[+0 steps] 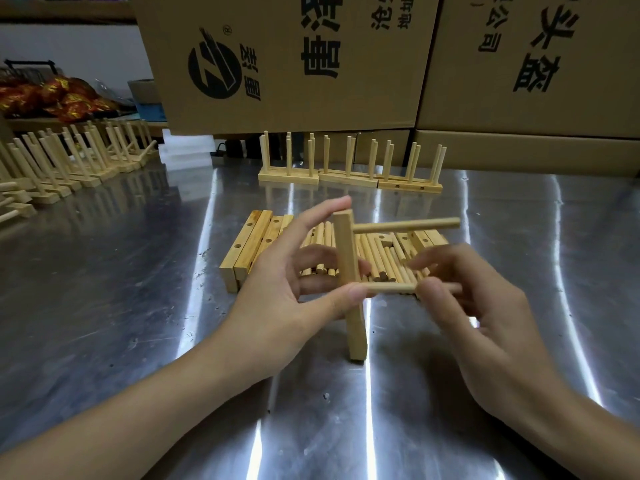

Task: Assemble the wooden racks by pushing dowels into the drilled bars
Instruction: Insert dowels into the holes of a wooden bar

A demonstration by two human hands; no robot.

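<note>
Bar (348, 258) stands on end on the worktop (104, 306), near centre, gripped by my left hand (277, 289). Dowel (391, 288) lies horizontal, axis left-right, tip at bar's right face; right hand (485, 306) pinches it in its fingers (436, 258). Push goes leftward.

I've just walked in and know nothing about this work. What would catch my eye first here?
In the middle, the left hand holds a wooden bar standing on end on the shiny metal table, while the right hand pinches a dowel against its side. An upper dowel already sticks out near the top. Behind lie a heap of loose dowels and, further back, finished racks before big cardboard boxes.
</note>
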